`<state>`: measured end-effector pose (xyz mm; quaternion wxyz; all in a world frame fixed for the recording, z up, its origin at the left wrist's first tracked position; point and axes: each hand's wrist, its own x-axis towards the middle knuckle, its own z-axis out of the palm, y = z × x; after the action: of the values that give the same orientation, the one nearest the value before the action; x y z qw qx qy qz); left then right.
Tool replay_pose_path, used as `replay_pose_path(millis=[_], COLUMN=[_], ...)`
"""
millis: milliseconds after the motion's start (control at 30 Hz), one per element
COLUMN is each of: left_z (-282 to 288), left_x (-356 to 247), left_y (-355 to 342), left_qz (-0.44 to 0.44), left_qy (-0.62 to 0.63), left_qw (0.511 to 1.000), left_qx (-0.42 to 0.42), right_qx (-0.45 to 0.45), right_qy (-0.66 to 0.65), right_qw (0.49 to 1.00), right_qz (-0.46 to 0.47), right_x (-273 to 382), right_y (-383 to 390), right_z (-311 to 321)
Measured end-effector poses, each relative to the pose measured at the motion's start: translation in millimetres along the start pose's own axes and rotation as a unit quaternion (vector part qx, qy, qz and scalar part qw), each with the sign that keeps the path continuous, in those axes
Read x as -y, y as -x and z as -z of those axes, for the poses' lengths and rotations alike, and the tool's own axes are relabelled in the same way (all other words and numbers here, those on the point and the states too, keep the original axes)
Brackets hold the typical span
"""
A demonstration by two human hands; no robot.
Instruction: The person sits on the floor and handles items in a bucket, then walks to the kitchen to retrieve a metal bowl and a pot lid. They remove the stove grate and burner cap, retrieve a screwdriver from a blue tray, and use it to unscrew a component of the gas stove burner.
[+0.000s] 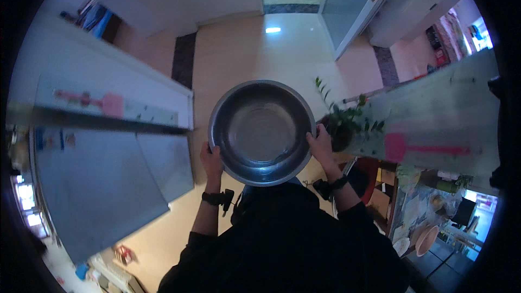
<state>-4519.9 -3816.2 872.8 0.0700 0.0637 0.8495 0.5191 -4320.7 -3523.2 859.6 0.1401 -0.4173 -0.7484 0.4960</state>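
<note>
A round metal basin [262, 130] is held out level in front of my body, its inside facing up. Its wide rim shines, and the bottom looks dull grey with a faint gleam near the front wall; whether it holds any liquid, I cannot tell. My left hand [211, 158] grips the rim at the left, thumb over the edge. On the right side, my right hand [321, 144] clasps the rim the same way. The fingers under the basin are hidden. Dark bands with small devices circle both wrists.
Beyond the basin a tiled floor [239, 49] runs to a doorway, where a glass-panelled door [355, 5] stands ajar. A green potted plant [347, 119] is close by my right hand. At left is a cloth-covered surface [103, 179]; a cluttered counter [415, 211] lies at lower right.
</note>
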Motion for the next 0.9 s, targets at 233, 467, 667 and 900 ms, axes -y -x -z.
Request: replay_pose_path(millis=[233,467,667,900], left_z=[-133,-295,-422,-599], left_x=[-88,-166,-252,-335], left_y=[-237,-443,-595,-794], left_qz=[-0.030,-0.082,-0.021,-0.021], left_qy=[0.021,-0.041,0.002,0.070], left_qw=[0.994,0.989,0.992,0.985], left_qx=[0.107,0.119,0.126,0.155], right_qx=[-0.092,-0.124,-0.105,-0.180], right_qy=[-0.018,-0.007,-0.007,0.070], right_qw=[0.994,0.991,0.991,0.980], right_qz=[-0.057,-0.047,-0.086,-0.046], right_x=[54,89,140,181], right_y=[-205,-452,-667,-914], right_z=[7,30,77,113])
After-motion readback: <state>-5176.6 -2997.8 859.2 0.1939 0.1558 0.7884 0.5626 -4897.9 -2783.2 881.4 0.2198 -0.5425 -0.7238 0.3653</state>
